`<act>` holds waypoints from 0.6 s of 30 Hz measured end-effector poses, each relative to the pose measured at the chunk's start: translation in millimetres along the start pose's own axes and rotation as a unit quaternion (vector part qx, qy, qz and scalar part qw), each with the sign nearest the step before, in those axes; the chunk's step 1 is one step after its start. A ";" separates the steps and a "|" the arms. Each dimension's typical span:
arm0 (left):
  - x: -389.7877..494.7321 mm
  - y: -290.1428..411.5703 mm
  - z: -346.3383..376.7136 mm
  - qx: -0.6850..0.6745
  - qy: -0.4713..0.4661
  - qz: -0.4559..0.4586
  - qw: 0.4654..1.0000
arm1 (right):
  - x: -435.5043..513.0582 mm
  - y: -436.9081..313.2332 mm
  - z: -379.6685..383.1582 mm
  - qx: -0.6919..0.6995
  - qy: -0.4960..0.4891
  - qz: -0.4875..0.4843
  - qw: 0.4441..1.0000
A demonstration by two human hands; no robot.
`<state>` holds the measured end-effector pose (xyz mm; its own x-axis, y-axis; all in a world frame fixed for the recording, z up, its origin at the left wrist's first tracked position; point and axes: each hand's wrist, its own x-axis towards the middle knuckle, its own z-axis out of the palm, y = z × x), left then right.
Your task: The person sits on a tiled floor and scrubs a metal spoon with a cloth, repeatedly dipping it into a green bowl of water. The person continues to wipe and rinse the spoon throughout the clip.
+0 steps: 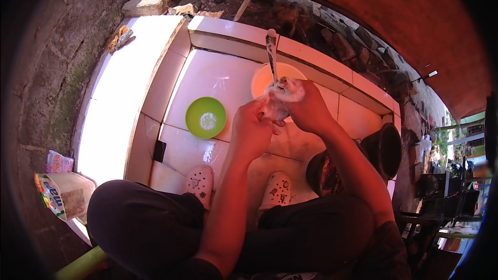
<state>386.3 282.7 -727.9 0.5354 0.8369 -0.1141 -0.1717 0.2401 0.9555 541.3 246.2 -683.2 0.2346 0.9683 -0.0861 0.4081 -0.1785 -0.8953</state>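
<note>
A long slender utensil [271,52], perhaps a spoon, points away from me with suds on its tip. My right hand [311,105] is closed around its lower part with a foamy mass [290,90], which may be a scrubber. Close beside it, my left hand [251,128] has its fingers bent onto the soapy lower end. Foam and fingers hide the utensil's other end. Beyond the hands is a round pale-orange bowl [261,79], partly covered by them. A green bowl [194,118] with something whitish at its bottom sits on the tiles to the left.
Dark pots [381,151] stand at the right, partly behind my forearm. A low tiled ledge [116,97] borders the left, with a scouring pad [121,39] on it. A cut-open plastic container [70,194] and a packet [59,162] are at lower left. My clogs [199,184] rest on the floor.
</note>
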 end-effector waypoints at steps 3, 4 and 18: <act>0.5 2.0 -0.2 -0.018 -0.021 -0.032 0.999 | -1.5 -6.7 -1.9 -0.003 0.017 0.007 1.000; 2.8 7.3 -6.7 0.019 -0.021 -0.063 0.998 | -3.3 -4.2 1.7 0.041 0.023 0.007 0.999; 11.1 -1.1 -20.4 -0.051 0.156 -0.014 0.986 | -14.4 -13.4 -8.3 0.009 -0.207 0.053 0.977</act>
<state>375.6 301.7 -735.8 0.2639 0.9359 -0.2335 -0.2513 0.3004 0.9201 539.8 233.1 -666.4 -0.1039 0.9332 -0.3440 0.3846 -0.2813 -0.8792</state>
